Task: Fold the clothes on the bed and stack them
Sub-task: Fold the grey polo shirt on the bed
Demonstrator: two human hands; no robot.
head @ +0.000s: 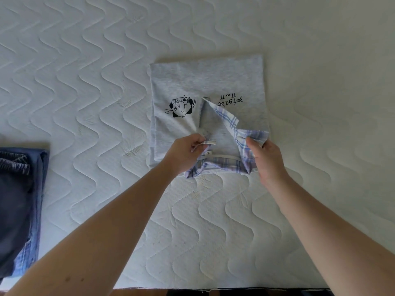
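Note:
A light grey shirt [205, 82] with a plaid collar, a black cartoon print and black lettering lies flat in the middle of the bed, neck end towards me. My left hand [183, 152] pinches the left plaid collar flap near the neckline. My right hand [265, 159] grips the right plaid collar flap [233, 122], which is lifted and spread open above the shirt's front.
A stack of folded dark blue clothes [19, 201] sits at the left edge of the white quilted mattress [85, 103]. The near edge of the mattress [213, 288] runs along the bottom of the view.

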